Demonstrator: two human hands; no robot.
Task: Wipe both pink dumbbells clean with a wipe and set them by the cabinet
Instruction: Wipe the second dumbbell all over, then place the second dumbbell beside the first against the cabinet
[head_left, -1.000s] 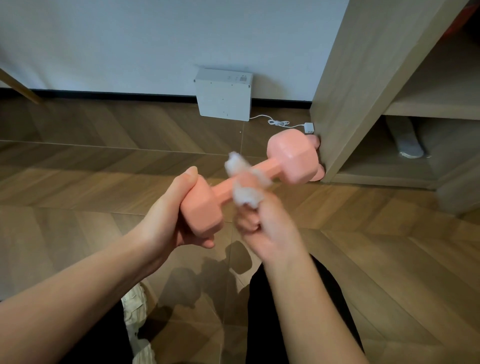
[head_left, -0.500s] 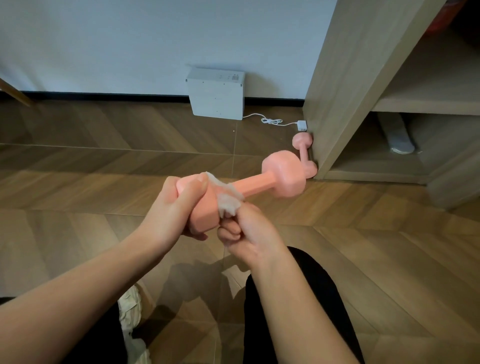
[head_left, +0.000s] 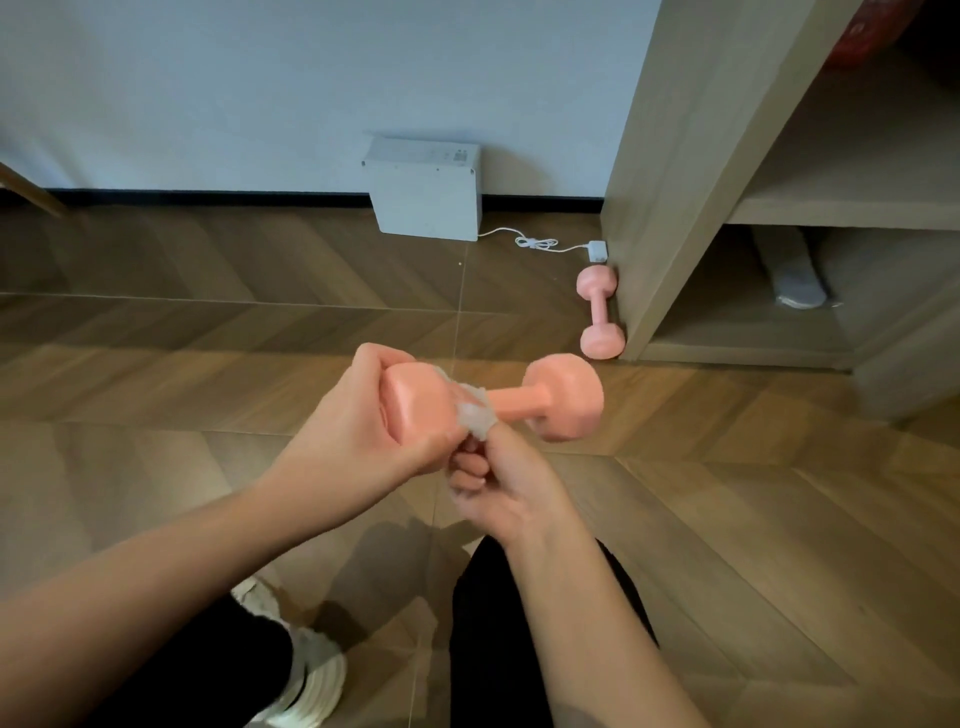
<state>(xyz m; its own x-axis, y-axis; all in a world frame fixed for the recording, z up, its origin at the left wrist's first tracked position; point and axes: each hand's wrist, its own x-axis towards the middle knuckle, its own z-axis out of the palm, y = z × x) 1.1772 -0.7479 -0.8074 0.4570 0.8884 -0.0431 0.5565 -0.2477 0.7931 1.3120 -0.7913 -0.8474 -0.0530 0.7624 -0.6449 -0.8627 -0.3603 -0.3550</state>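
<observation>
Left hand (head_left: 363, 441) gripped the near head of the held dumbbell (head_left: 519, 400), fingers hiding part of it. Right hand (head_left: 498, 483) pinched the crumpled wipe (head_left: 475, 415) against the handle's near end, covering it. Far head was blurred. Second dumbbell (head_left: 600, 312) lay on the floor (head_left: 208, 322), touching the cabinet (head_left: 654, 208) side by its front corner.

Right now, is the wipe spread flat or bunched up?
Bunched: the wipe is a crumpled wad pinched in the right hand.
</observation>
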